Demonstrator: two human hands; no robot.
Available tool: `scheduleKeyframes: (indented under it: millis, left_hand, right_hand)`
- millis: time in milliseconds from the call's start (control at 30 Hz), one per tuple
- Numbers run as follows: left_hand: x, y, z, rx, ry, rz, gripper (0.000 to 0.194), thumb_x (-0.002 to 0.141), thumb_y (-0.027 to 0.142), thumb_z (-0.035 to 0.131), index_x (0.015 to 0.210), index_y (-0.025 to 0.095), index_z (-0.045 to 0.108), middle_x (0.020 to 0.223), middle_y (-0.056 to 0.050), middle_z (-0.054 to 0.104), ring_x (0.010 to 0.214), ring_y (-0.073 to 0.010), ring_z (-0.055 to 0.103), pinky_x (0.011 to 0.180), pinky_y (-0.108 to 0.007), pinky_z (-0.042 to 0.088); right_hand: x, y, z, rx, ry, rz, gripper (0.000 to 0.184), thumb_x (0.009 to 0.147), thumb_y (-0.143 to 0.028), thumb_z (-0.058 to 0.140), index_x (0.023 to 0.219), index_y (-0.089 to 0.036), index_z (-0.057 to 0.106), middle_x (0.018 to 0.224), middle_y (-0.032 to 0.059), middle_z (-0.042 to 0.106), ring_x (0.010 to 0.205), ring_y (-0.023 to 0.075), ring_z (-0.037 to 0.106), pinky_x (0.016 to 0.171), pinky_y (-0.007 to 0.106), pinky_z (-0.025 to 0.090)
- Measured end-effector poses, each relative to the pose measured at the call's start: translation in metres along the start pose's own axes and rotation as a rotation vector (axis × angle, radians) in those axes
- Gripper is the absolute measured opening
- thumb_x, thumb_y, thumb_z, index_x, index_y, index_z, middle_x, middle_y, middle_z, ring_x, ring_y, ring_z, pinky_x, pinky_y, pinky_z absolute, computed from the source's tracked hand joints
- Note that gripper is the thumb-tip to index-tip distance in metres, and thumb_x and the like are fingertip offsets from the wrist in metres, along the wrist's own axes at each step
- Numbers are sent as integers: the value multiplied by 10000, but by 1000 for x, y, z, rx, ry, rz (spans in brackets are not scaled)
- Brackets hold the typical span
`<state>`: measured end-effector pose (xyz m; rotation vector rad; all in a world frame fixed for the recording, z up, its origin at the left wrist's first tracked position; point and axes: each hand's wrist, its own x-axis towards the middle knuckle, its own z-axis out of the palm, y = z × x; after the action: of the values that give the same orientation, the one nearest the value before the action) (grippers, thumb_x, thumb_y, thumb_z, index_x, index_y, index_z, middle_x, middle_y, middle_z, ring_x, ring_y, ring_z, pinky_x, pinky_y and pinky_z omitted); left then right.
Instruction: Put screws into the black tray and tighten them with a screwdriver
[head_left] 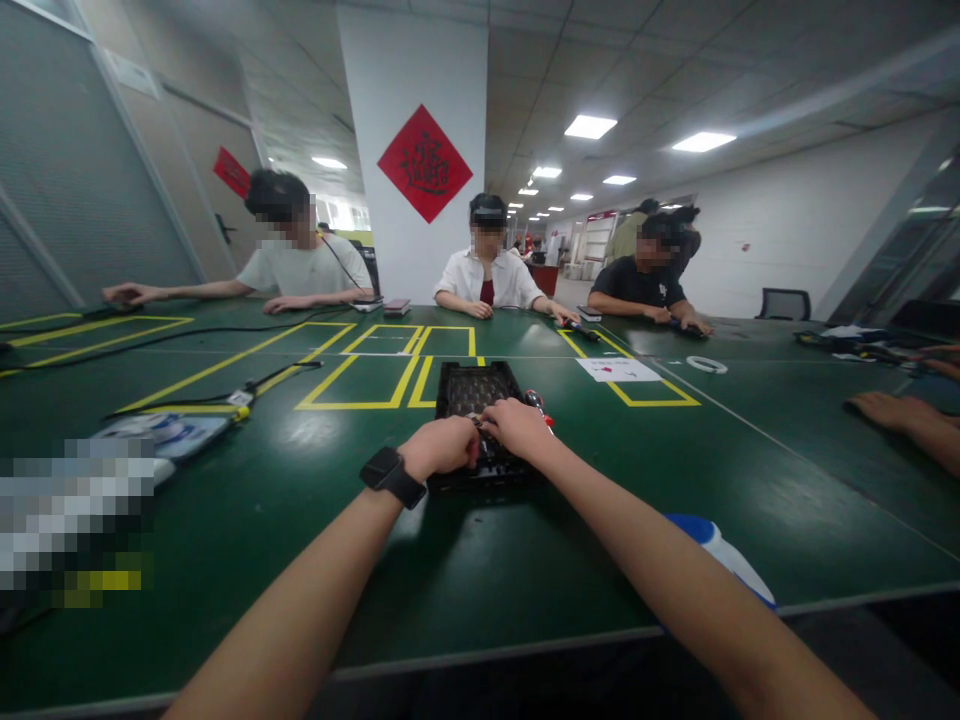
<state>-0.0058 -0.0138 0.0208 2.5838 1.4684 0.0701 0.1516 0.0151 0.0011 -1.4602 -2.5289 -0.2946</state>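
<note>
A black plastic crate [480, 385] with a patterned floor stands on the green table straight ahead of me. Over its near part, my left hand [444, 446] is curled with the fingers bent down, and a dark watch is on that wrist. My right hand [517, 426] reaches in from the other side, its fingertips pinched close to the left ones. Something small seems to be between the fingertips, but I cannot make out what. Just beyond my right hand, a shiny metal and red object [535, 402] shows at the crate's right side, partly hidden.
Yellow tape outlines [352, 405] mark the green table [315, 560]. A paper sheet [619, 370] and a white ring [706, 365] lie to the right. A blue and white object [724, 555] sits under my right forearm. Cables and a flat pouch [191, 435] lie left. Several people sit around.
</note>
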Motion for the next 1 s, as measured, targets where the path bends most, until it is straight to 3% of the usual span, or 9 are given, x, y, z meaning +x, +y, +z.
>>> scheduleKeyframes:
  millis: [133, 333, 533, 667, 733, 900, 1000]
  left_hand:
    - [3, -3, 0, -28, -24, 16, 153, 647, 164, 550, 705, 206, 686, 703, -10, 670, 620, -134, 565, 541, -214, 377]
    - [3, -6, 0, -59, 3, 63, 155, 640, 149, 542, 692, 201, 679, 684, -6, 666, 626, -125, 566, 551, -206, 372]
    - [4, -9, 3, -95, -9, 26, 127, 639, 193, 571, 707, 195, 678, 677, -3, 662, 601, -123, 554, 529, -210, 364]
    - [4, -17, -2, -142, -51, 62, 141, 668, 238, 568, 716, 180, 687, 662, -3, 658, 598, -123, 551, 558, -210, 385]
    - [4, -22, -5, -138, 15, 46, 179, 715, 242, 524, 742, 178, 689, 680, -11, 663, 621, -130, 559, 583, -214, 397]
    - [6, -30, -1, 25, 431, -158, 227, 788, 213, 469, 878, 209, 677, 898, -56, 672, 870, -182, 577, 760, -257, 406]
    - [9, -31, 6, 52, 439, -145, 190, 767, 215, 521, 878, 218, 675, 901, -55, 666, 905, -191, 563, 802, -272, 400]
  right_hand:
    - [0, 0, 0, -31, 18, 57, 318, 872, -392, 375, 953, -217, 629, 951, 78, 621, 947, 206, 535, 742, 289, 425]
    - [-2, 0, 2, -45, 13, -22, 380, 821, -497, 421, 1051, -244, 585, 1010, 80, 599, 944, 223, 528, 735, 308, 425]
    - [-2, -1, 0, -35, -19, 70, 289, 863, -308, 377, 1044, -224, 585, 982, 81, 613, 963, 210, 524, 774, 306, 417]
    - [-3, -2, -1, -28, -23, 60, 341, 884, -340, 326, 1140, -260, 536, 1056, 86, 583, 1001, 213, 508, 778, 318, 418]
    - [-3, -2, -1, -37, -24, 30, 341, 874, -375, 351, 1138, -264, 537, 1075, 89, 573, 1004, 222, 507, 785, 330, 415]
    - [-3, -2, -2, -51, -42, 57, 238, 839, -302, 438, 1011, -217, 579, 1000, 98, 593, 985, 219, 521, 806, 321, 401]
    - [-4, -1, -1, -18, -24, 107, 211, 836, -236, 427, 1001, -212, 555, 973, 94, 596, 948, 206, 544, 776, 304, 409]
